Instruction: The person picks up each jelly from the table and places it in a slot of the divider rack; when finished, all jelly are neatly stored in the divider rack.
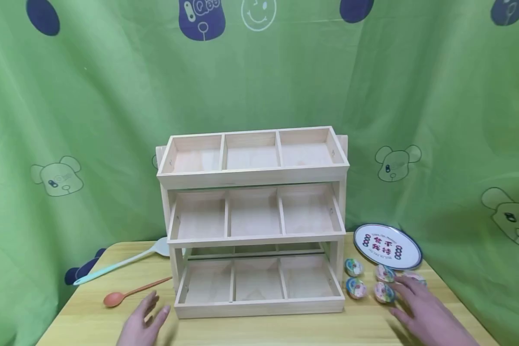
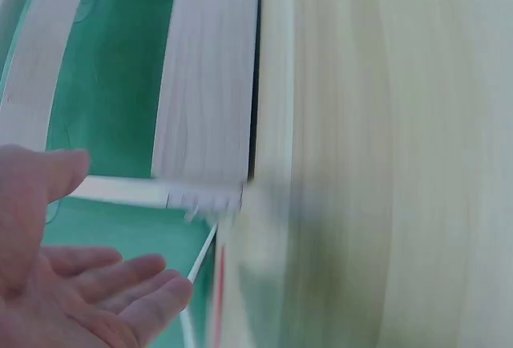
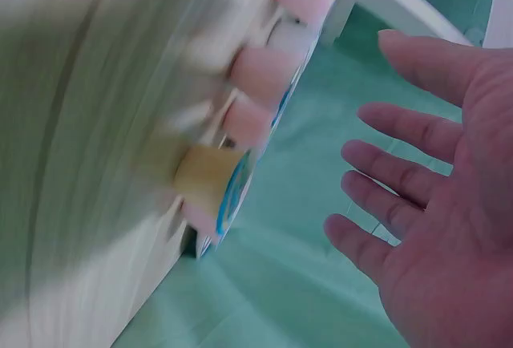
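In the head view, the right hand (image 1: pixel 430 310) partly covers the rear right pink-lidded cup (image 1: pixel 417 277), the wooden rack (image 1: pixel 254 214) hides part of the mint-handled utensil (image 1: pixel 123 263), and the lower edge cuts off the left hand (image 1: pixel 142 323) at the wrist and the desk's (image 1: pixel 259 331) near side. Fine lettering on the white plate (image 1: pixel 387 240) is illegible. In the left wrist view, the red spoon (image 2: pixel 219 300) is a blurred streak.
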Tool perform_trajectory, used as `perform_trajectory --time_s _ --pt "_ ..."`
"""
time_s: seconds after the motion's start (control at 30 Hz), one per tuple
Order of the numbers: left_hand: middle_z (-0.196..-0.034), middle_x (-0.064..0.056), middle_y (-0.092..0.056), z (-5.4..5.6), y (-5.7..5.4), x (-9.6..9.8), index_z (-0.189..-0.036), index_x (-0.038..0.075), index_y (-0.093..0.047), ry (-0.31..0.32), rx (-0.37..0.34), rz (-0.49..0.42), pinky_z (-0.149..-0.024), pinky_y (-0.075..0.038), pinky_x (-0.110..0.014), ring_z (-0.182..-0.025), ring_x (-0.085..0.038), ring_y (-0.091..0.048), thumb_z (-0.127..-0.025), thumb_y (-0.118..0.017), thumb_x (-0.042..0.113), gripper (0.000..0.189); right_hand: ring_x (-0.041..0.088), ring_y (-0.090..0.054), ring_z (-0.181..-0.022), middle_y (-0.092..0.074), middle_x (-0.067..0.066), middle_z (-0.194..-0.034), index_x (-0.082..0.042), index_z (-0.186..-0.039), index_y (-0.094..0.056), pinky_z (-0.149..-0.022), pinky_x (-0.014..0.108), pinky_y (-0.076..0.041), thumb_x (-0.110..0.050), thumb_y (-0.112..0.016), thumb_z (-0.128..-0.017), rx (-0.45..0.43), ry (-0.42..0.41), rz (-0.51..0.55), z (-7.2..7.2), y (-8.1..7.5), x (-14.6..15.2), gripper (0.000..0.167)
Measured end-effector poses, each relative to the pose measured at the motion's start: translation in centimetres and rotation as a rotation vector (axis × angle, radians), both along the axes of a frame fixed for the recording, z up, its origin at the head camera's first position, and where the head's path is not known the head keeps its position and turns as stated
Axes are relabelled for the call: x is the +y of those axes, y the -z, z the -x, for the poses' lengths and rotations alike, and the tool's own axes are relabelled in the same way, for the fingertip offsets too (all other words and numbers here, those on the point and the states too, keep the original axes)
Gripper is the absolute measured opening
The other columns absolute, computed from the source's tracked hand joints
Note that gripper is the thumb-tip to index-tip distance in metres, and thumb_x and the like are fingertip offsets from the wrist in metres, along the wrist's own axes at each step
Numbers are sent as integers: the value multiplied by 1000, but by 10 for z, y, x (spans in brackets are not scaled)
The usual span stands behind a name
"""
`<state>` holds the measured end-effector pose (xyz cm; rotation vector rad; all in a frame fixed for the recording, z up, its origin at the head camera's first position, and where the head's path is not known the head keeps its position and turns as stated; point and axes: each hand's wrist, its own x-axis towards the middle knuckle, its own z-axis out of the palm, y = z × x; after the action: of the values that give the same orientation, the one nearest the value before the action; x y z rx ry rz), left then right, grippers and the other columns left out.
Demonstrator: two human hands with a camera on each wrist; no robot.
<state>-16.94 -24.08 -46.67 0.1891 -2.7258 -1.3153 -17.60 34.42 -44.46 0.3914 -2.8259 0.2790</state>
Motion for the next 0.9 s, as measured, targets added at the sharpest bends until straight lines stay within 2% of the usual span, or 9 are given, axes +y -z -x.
perform_trajectory --time_s 0.13,0.2,0.33,0.47,0.63,0.77,0.9 --pt "-132 -35 -49 5 2 12 -137 -14 -43 -52 48 -147 -94 -54 -50 -120 -47 -51 -96 -64 34 66 53 -44 -117 -51 32 -126 5 -121 -61 -95 73 -39 -22 -84 -75 -32 41 -15 6 -2 11 59" --pt "-131 -34 -51 7 3 16 -135 -13 -46 -58 69 -197 -90 -57 -44 -118 -46 -53 -96 -65 31 62 55 -44 -116 -51 34 -126 5 -120 -61 -94 74 -38 -22 -84 -75 -47 56 -26 8 -1 16 58" --pt "-130 -35 -51 10 4 20 -132 -16 -46 -48 66 -273 -83 -60 -34 -117 -46 -54 -96 -65 28 59 55 -44 -115 -50 35 -125 5 -118 -62 -93 73 -40 -22 -84 -75 -57 75 -39 10 4 24 56" --pt "-126 -35 -54 11 6 22 -128 -18 -48 -51 56 -273 -80 -61 -32 -113 -45 -56 -97 -65 28 58 55 -46 -112 -50 36 -125 6 -117 -62 -91 72 -42 -22 -83 -75 -62 90 -40 10 9 28 55" --pt "-117 -31 -61 13 7 21 -123 -14 -55 -55 67 -257 -78 -62 -33 -108 -41 -60 -96 -66 25 49 56 -47 -109 -49 37 -125 8 -118 -62 -89 72 -43 -23 -83 -76 -50 92 -44 12 12 30 56" --pt "-103 -23 -68 16 10 21 -116 -12 -61 -60 70 -244 -73 -62 -28 -95 -33 -65 -95 -66 19 38 56 -47 -108 -50 37 -123 9 -120 -61 -88 72 -44 -23 -82 -77 -76 112 -58 14 14 31 57" --pt "-95 -15 -69 17 12 22 -112 -13 -64 -65 67 -215 -66 -59 -23 -82 -22 -65 -95 -66 16 34 55 -49 -106 -52 35 -121 8 -120 -62 -85 70 -47 -23 -81 -78 -94 122 -87 15 16 33 56"
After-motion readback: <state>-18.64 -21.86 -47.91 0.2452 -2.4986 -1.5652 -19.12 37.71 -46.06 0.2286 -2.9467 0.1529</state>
